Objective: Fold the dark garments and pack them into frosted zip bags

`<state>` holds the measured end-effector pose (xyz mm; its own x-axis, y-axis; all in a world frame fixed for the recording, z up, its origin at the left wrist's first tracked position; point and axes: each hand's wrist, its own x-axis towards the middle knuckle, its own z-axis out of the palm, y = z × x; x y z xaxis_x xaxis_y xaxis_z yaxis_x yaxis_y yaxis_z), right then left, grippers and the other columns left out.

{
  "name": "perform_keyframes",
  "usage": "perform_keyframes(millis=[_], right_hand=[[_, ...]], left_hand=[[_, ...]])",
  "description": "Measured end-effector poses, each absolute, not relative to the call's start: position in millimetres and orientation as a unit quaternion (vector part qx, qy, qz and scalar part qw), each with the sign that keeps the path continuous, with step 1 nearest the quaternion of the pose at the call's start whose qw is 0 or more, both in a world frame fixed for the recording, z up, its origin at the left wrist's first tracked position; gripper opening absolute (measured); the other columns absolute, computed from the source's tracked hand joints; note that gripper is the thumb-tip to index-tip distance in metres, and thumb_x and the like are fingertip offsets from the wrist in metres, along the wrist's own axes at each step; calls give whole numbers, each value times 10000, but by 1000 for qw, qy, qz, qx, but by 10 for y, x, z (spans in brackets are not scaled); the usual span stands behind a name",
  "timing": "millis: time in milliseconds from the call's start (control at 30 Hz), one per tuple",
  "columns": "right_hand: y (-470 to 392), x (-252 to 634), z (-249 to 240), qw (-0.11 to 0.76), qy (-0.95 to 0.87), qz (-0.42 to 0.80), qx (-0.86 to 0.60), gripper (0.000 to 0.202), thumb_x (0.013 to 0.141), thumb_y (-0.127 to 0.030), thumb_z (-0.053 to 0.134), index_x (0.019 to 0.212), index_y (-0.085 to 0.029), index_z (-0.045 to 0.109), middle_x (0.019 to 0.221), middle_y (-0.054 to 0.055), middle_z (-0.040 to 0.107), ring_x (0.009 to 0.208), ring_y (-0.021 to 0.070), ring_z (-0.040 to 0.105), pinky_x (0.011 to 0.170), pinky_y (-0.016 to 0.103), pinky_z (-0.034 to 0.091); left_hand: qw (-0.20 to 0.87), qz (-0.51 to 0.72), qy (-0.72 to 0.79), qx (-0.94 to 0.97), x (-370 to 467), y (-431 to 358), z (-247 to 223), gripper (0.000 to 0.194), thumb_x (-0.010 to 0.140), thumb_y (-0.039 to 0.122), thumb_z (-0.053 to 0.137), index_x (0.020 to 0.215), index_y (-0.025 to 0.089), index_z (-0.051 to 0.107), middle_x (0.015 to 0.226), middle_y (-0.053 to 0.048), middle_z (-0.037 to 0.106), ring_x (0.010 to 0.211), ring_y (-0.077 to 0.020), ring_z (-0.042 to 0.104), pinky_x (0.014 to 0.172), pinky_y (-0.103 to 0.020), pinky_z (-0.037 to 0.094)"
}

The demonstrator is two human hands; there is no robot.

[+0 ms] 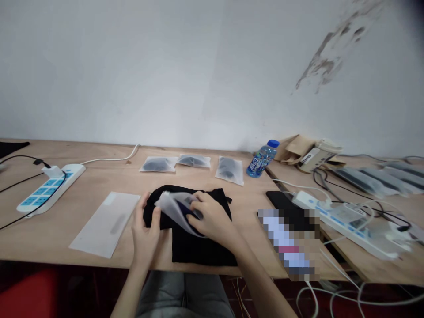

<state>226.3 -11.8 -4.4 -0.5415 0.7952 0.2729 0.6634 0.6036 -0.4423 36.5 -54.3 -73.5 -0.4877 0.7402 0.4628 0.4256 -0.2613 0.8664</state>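
Fingers [198,206] at pouch [172,207], cloth [202,251] beneath, packets [229,169], bottle [262,160] beyond

The raised bag [174,210] looked like thin frosted plastic, cloudy and matt; the black cloth [202,251] under it was dull and soft-looking. The flat sleeve [105,225] had a smooth, milky plastic finish. The bottle [261,160] was clear, glossy plastic, the left power strip [49,190] smooth white plastic. The tabletop [245,201] was pale matt wood, the wall [132,79] matt, with a rough, flaking patch [323,68]
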Motion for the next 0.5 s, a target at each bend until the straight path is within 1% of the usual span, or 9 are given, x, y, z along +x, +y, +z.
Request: perform_keyframes(millis=[67,100,133,167,233,300,367,433,500], right_hand=[[-108,2352,25,307,-815,242,-427,78,776,-181,599,729,-197,659,932,41,617,850,189,580,775,319,469],[-106,2387,35,335,-788,297,-422,91,784,-187,586,744,-202,667,925,36,623,838,188,589,764,318,476],[-106,2413,27,354,-762,352,-412,110,796,-197,573,774,-208,680,928,34,632,841,191,599,762,320,483],[-110,2431,0,366,-738,401,-401,133,810,-209,561,811,-214,693,935,33,641,859,198,607,768,323,490],[-127,2450,-107,377,-697,467,-392,153,821,-232,561,858,-223,708,939,33,652,908,213,615,793,331,496],[-156,2458,-263,387,-665,495,-404,126,807,-253,592,834,-217,710,964,40,651,954,223,613,823,335,494],[-191,2468,-436,403,-638,497,-429,114,788,-295,636,745,-202,686,1012,52,639,992,226,607,842,324,489],[-224,2486,-592,418,-614,486,-460,194,778,-357,662,677,-192,646,1064,62,623,1009,220,605,833,304,490],[-247,2505,-714,423,-604,468,-487,252,779,-406,662,656,-190,621,1074,68,615,996,212,611,796,286,495]], left_hand=[[118,643,601,460,380,-490,-763,534,938,420,468,1432,249,361,1453,-116,460,1302,-215,489,1071,-365,429],[147,643,599,454,388,-475,-797,535,943,431,452,1437,253,348,1454,-118,459,1287,-210,505,1043,-348,455],[195,637,594,451,397,-470,-844,512,945,448,444,1413,250,383,1421,-117,498,1247,-210,541,996,-332,489],[255,627,585,447,407,-477,-900,481,941,471,443,1361,237,452,1350,-117,562,1182,-212,587,935,-320,522],[379,597,562,429,426,-519,-1023,440,916,521,467,1181,195,600,1124,-108,680,987,-212,662,782,-295,558],[448,574,555,401,427,-582,-1127,443,871,562,522,1001,162,662,910,-81,703,792,-189,659,652,-263,536],[453,566,576,377,385,-639,-1180,456,819,586,576,925,152,671,805,-56,686,697,-170,623,592,-241,497],[421,558,616,362,275,-671,-1176,476,789,601,591,919,151,674,783,-51,686,691,-177,614,589,-241,482],[375,540,654,374,81,-672,-1141,484,780,604,580,908,147,674,772,-54,691,717,-197,621,613,-254,484]])
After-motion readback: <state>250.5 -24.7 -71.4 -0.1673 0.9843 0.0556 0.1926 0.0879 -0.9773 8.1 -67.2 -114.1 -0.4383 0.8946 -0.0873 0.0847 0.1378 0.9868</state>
